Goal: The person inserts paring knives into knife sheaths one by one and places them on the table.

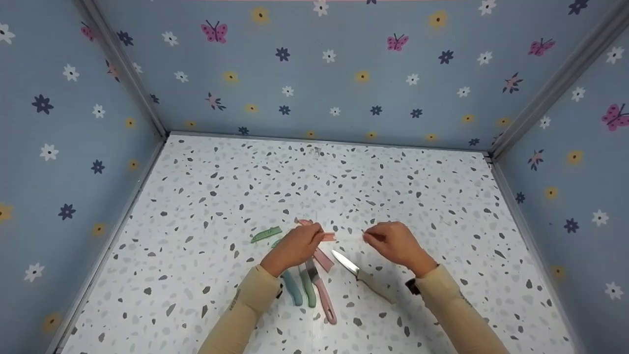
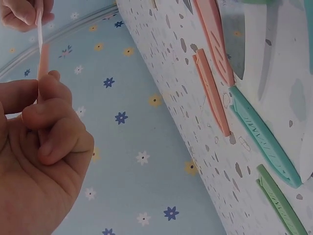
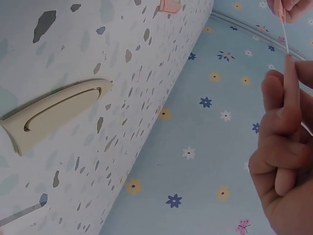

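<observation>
My left hand (image 1: pixel 294 248) pinches a peach blade cover (image 1: pixel 328 237) between thumb and fingers, its mouth facing right. Opposite it, my right hand (image 1: pixel 398 243) grips a small knife by its pale pink handle (image 3: pixel 290 93). The knife's thin whitish blade (image 2: pixel 40 29) spans the gap between the hands, its tip end at the cover. Both hands are above the table. Below and between them lies a cream-handled knife (image 1: pixel 376 285), blade bare and pointing up-left. Under the left hand lie a pink-handled knife (image 1: pixel 325 300), a green handle (image 1: pixel 308 287) and a teal handle (image 1: pixel 293 287), partly hidden.
A green blade cover (image 1: pixel 266 234) lies left of the left hand, and a pink cover (image 1: pixel 323 259) lies beneath it. Another peach cover (image 2: pixel 210 93) and a teal cover (image 2: pixel 264 134) show in the left wrist view. Flowered panels (image 1: pixel 344 93) enclose the speckled table (image 1: pixel 196 196).
</observation>
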Demonstrator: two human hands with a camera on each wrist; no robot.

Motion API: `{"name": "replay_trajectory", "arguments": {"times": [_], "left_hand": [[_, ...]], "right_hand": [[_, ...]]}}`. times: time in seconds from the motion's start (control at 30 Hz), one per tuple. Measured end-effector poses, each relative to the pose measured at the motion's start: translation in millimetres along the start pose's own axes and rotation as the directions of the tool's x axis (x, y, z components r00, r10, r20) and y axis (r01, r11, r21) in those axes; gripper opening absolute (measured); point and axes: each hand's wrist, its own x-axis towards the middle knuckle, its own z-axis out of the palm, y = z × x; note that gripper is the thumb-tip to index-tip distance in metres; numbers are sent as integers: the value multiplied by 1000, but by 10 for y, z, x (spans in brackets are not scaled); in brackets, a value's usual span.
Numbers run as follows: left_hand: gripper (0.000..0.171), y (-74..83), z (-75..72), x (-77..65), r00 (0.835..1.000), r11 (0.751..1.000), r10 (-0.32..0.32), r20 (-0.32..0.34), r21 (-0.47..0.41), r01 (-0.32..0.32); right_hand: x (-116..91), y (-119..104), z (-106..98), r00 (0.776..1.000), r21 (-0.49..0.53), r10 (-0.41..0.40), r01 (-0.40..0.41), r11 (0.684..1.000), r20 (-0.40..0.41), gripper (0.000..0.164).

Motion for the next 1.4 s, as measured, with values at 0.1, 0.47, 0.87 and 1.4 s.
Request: {"name": "replay_trajectory", "arguments": {"times": [0.1,0.47,0.87,1.4], "left_hand": [[21,-4,12,-3,1000,1000,16,-3,4,-16],[21,3,24,11,1000,1000,7,-6,-11,-7],[22,45,84,12,1000,999,8,-3,-40,-8],[22,110,107,23,1000,1000,-10,5,-28,10]], "right_hand": [[-4,0,-8,1000,11,-14,14,1000,8,17],[29,9,-7,997,30,-67,67,997,27,16],[41,-3,24,992,26,-126,126,992,-1,22],[67,-65,30,993,-5,-114,114,993,25,18]]}}
